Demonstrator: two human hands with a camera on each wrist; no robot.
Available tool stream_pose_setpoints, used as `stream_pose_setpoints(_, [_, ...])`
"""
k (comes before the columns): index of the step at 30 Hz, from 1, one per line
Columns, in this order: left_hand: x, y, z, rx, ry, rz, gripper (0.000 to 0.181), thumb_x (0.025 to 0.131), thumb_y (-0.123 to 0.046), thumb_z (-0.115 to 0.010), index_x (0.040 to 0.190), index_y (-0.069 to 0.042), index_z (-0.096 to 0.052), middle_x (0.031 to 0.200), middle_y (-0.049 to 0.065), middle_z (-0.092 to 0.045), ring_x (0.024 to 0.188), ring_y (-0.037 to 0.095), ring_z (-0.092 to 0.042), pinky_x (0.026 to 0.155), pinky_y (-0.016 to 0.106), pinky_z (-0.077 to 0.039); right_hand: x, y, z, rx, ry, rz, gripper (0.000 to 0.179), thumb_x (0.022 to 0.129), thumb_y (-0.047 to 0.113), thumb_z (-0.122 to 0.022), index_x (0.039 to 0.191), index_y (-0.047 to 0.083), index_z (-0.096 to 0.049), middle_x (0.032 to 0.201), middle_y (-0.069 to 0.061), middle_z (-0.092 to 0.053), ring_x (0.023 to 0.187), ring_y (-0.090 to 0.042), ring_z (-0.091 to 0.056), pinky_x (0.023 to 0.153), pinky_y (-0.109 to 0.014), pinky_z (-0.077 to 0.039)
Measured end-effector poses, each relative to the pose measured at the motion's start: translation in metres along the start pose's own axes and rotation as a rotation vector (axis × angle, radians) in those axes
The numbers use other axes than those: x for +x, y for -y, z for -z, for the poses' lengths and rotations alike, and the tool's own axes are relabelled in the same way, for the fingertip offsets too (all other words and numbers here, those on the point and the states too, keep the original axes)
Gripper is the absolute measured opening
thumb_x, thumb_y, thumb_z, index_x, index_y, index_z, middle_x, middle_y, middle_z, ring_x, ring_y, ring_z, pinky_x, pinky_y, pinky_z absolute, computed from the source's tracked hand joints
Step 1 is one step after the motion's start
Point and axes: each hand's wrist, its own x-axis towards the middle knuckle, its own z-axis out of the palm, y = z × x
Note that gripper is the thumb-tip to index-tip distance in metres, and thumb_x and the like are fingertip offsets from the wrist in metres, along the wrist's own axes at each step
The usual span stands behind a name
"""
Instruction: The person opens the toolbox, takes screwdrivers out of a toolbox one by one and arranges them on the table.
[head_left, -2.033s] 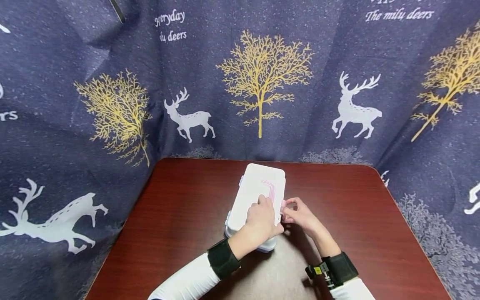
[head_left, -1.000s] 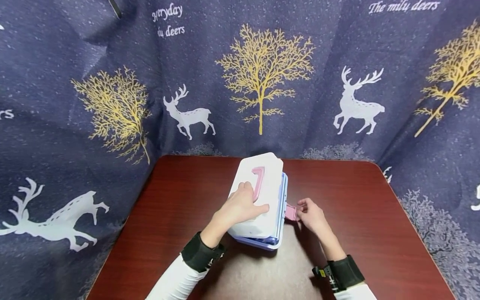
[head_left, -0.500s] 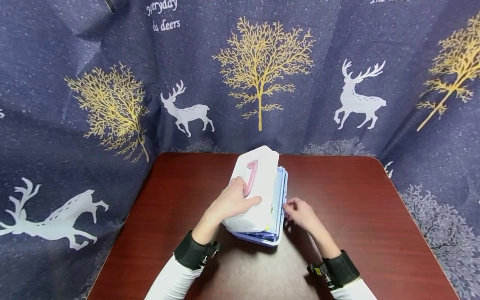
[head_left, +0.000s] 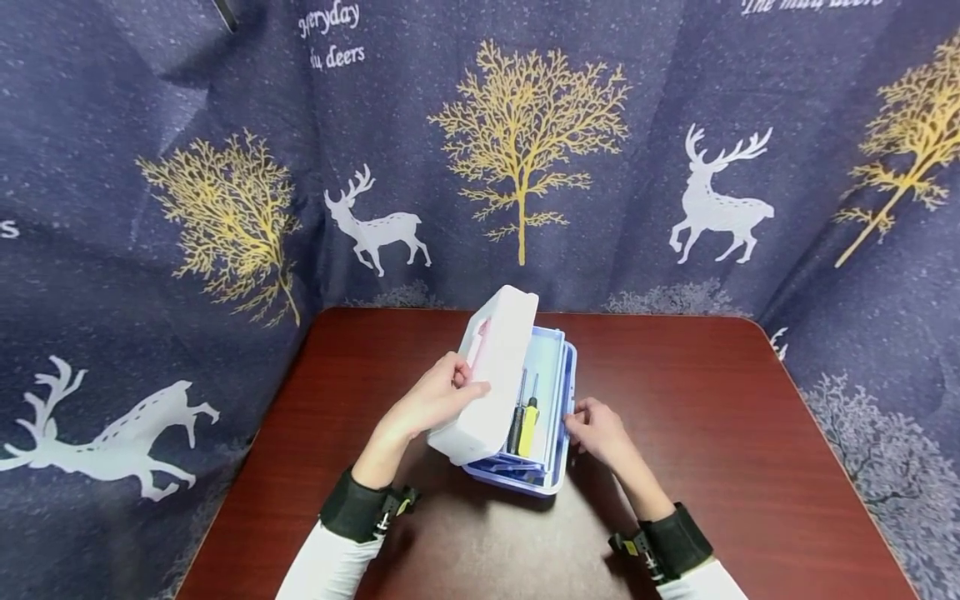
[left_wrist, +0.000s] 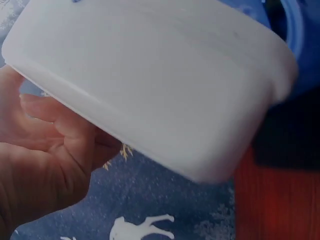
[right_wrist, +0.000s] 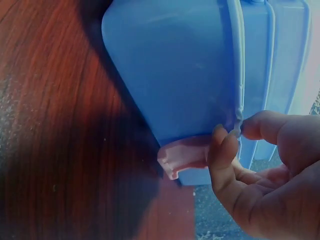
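A toolbox with a blue base [head_left: 517,485] stands on the table, its white lid [head_left: 501,367] tilted up toward the left. My left hand [head_left: 423,402] grips the lid near its pink handle [head_left: 478,340], the thumb on the lid's side. Across the box, my right hand [head_left: 603,433] pinches the base's right rim between thumb and fingertips. Below those fingertips, the pink latch [right_wrist: 184,154] hangs unfastened in the right wrist view. A yellow-handled screwdriver [head_left: 528,429] and a black-handled screwdriver [head_left: 515,430] lie in the light blue inner tray [head_left: 546,354]. The lid covers the tray's left part.
The reddish-brown table [head_left: 675,400] extends to both sides of the box. Its far edge meets a dark blue curtain [head_left: 615,250] printed with deer and trees, which also hangs along the left and right.
The lid has gone from flat to raised, swinging left with my left hand and uncovering the screwdrivers. My right hand has left the pink latch and taken hold of the base's rim.
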Motion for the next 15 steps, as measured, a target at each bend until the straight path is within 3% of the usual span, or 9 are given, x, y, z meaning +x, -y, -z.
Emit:
stream_pose_setpoints(3, [-0.002, 0.007, 0.008, -0.051, 0.02, -0.012, 0.031, 0.099, -0.028, -0.071, 0.106, -0.006, -0.05, 0.091, 0.007, -0.045, 0.083, 0.021, -0.047, 0.072, 0.033, -0.039, 0.0, 0.001, 0.0, -0.004, -0.009, 0.009, 0.024, 0.092, 0.009, -0.065, 0.109, -0.009, -0.06, 0.074, -0.005, -0.068, 0.055, -0.018, -0.063, 0.054, -0.037, -0.058])
stream_pose_setpoints(7, [-0.007, 0.017, 0.017, -0.155, 0.082, -0.009, 0.03, 0.103, -0.026, -0.066, 0.113, -0.004, -0.048, 0.088, 0.007, -0.045, 0.066, 0.019, -0.043, 0.059, 0.028, -0.039, -0.003, 0.001, 0.003, -0.016, -0.012, 0.022, 0.023, 0.092, 0.007, -0.065, 0.108, -0.009, -0.061, 0.072, -0.004, -0.066, 0.055, -0.019, -0.063, 0.052, -0.032, -0.056])
stream_pose_setpoints(10, [-0.01, 0.025, 0.02, -0.214, 0.13, -0.013, 0.029, 0.105, -0.025, -0.062, 0.116, -0.002, -0.046, 0.081, 0.006, -0.046, 0.058, 0.019, -0.041, 0.051, 0.026, -0.039, -0.004, -0.002, 0.01, -0.019, -0.01, 0.028, 0.024, 0.091, 0.006, -0.064, 0.109, -0.01, -0.061, 0.073, -0.005, -0.066, 0.055, -0.022, -0.065, 0.053, -0.035, -0.058])
stream_pose_setpoints(15, [-0.015, 0.037, 0.025, -0.234, 0.154, -0.076, 0.03, 0.109, -0.025, -0.053, 0.12, 0.002, -0.048, 0.082, 0.008, -0.055, 0.063, 0.019, -0.055, 0.057, 0.029, -0.051, -0.003, -0.012, 0.021, -0.008, -0.015, 0.017, 0.028, 0.091, 0.004, -0.062, 0.114, -0.013, -0.06, 0.077, -0.008, -0.068, 0.057, -0.023, -0.066, 0.059, -0.044, -0.061])
